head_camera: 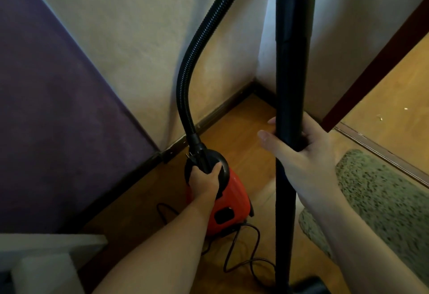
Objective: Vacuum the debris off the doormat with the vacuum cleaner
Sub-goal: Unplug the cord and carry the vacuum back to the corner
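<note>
Grips the black loop handle point(224, 166) of the red plastic canister vacuum cleaner point(234, 192) with the left hand point(206, 181), fingers curled round; wraps the right hand point(306, 156) round the rigid black wand tube point(291, 73) just right of it. Probably heavy: lift by that handle. Farther right, shaggy grey-green doormat point(383, 200).

A large dull-purple fabric-like panel point(53, 108) fills the left side and slants down to the floor. Beside it, two cream textured plaster walls point(139, 38) meet in a far corner, with a dark skirting board point(220, 110) along their foot. The orange-brown wooden floor point(243, 135) runs from that corner towards the near edge. On the right, a dark reddish-brown door frame point(371, 61) slants down to a wooden threshold strip point(376, 152). A blurred white flat-topped piece of furniture point(46, 259) stands near left.
</note>
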